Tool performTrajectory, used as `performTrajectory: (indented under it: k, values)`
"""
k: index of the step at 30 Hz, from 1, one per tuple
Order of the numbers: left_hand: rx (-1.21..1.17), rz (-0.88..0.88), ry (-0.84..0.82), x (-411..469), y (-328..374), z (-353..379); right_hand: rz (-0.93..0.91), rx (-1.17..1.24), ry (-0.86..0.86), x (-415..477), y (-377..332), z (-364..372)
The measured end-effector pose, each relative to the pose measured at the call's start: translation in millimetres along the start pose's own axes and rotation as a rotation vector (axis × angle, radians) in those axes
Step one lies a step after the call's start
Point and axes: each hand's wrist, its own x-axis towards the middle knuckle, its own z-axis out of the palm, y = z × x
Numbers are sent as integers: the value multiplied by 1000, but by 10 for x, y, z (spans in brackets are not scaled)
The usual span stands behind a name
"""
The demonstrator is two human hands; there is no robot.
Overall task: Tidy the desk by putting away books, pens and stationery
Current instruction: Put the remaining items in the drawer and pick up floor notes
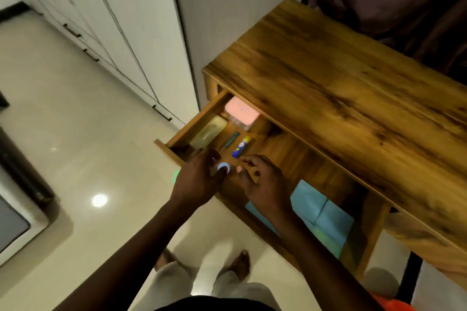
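A small round blue thing [224,167] sat pinched in the fingertips of the left hand [199,182], above the front edge of the open drawer [199,118]. The right hand [261,180] hovered just beside it with its fingers bent; whether it gripped anything could not be told. Inside the drawer, just beyond the hands, lay a blue and yellow glue stick [241,146] and next to it a teal pen [232,139]. A beige case [209,132] lay to their left, a pink box [242,112] at the back. The drawer stuck out from the left end of the wooden desk [341,78]. Something pale blue [323,209] showed under the desk, above the glossy floor [88,108].
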Motion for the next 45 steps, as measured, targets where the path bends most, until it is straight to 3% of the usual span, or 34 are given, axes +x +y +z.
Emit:
performTrajectory:
  k: [8, 14, 22, 29, 34, 40, 45]
  values:
    - [-151, -185, 232, -288, -1092, -1115, -55, 113, -116, -114, -1126, 1049]
    - [-158, -337, 210, -451, -2174, -1755, -50, 140, -317, -43, -1659, 2255]
    - [-108, -470, 117, -460, -3244, -2212, 143, 154, -443, 203, -1929, 3422]
    - [-147, -590, 47, -156, -3853, -2000, 539, 105, -497, 540, -1486, 4253]
    - [-163, -643, 39, 382, -4517, -1793, 862, 155, -419, 901, -999, 5032]
    - [-226, -754, -65, 727, -5433, -1050, 1012, 51, -426, 1076, -127, 5924]
    - [-217, -735, -167, 1147, -6307, -335, 1079, -3, -403, 1311, 621, 6674]
